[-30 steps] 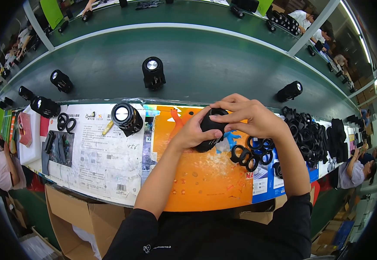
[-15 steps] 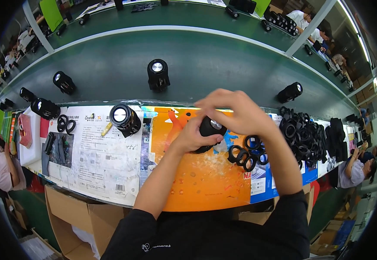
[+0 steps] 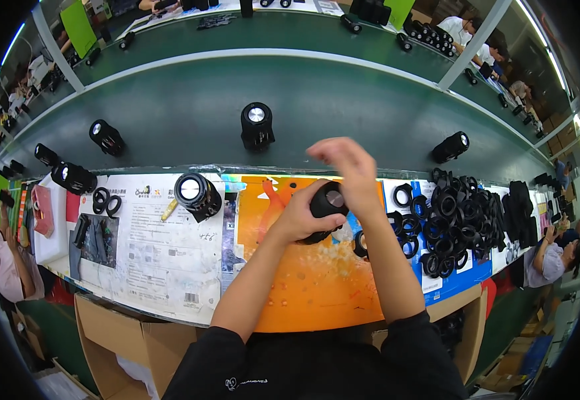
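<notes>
My left hand [image 3: 301,215] is wrapped round a black cylinder [image 3: 326,203], apparently a portable speaker, with a silver disc at its upper end. It is tilted above an orange mat [image 3: 323,287]. Just above and to the right of it hovers my right hand [image 3: 348,160], slightly smeared by motion. Its fingers stretch toward the left, and nothing shows in them. Several loose black rings [image 3: 406,227] lie beside my right forearm, which partly covers one of them. A similar black cylinder [image 3: 196,195] stands on the white sheet to the left.
A heap of black rings [image 3: 460,213] covers the blue sheet at right. Across the green belt [image 3: 183,100] stand more black cylinders [image 3: 257,125]. Two rings [image 3: 106,201] and a yellow tube [image 3: 169,211] lie at left. Cardboard boxes [image 3: 113,333] stand below the bench edge; other people sit at both sides.
My right hand has lifted from over the cylinder's top, and its forearm has swung left. My left hand keeps its grip. The whole view has shifted slightly.
</notes>
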The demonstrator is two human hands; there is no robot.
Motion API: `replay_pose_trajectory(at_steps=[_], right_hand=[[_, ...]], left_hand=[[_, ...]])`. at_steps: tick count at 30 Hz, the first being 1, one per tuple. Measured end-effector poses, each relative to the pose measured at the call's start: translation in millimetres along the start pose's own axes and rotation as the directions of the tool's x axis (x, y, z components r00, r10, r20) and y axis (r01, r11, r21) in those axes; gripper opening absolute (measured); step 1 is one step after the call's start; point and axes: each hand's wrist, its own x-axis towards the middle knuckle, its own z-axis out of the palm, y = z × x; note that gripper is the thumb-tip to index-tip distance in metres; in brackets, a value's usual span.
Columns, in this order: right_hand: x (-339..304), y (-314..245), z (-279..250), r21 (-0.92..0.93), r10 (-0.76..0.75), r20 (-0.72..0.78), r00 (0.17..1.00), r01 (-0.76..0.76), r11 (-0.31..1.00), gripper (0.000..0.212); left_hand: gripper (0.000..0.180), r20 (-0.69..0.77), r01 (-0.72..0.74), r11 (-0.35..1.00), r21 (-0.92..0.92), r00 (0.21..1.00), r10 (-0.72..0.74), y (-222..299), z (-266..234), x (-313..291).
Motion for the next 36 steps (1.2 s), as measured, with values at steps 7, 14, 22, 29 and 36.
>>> replay_pose_trajectory(at_steps=[7, 14, 22, 29, 36], right_hand=[[-67.5, 49.5, 9.1, 0.66, 0.49, 0.166, 0.855, -0.466, 0.589, 0.052], [54.4, 38.7, -62.8, -0.66, -0.249, -0.184, 0.951, 0.068, 0.749, 0.034], [79.6, 51.6, -81.3, -0.978, -0.339, 0.114, 0.934, 0.165, 0.125, 0.06], [-46.0, 24.3, -9.1, -0.178, 0.147, 0.235, 0.961, -0.106, 0.978, 0.092], [-89.3, 42.2, 18.5, -0.051, 0.361, 0.2, 0.911, -0.359, 0.932, 0.09]], left_hand=[[0.082, -0.156, -0.356, 0.932, -0.063, 0.926, 0.343, 19.5, -11.8, 23.9], [0.081, -0.452, -0.175, 0.711, 0.681, 0.663, 0.596, 28.4, -101.6, 61.4], [0.078, -0.425, -0.036, 0.828, 0.56, 0.845, 0.324, 31.9, -107.1, 81.8], [0.062, -0.325, -0.3, 0.868, -0.397, 0.93, 0.173, 34.4, -31.5, 21.4], [0.057, -0.131, -0.127, 0.837, -0.532, 0.989, 0.067, 15.3, -28.6, -4.7]])
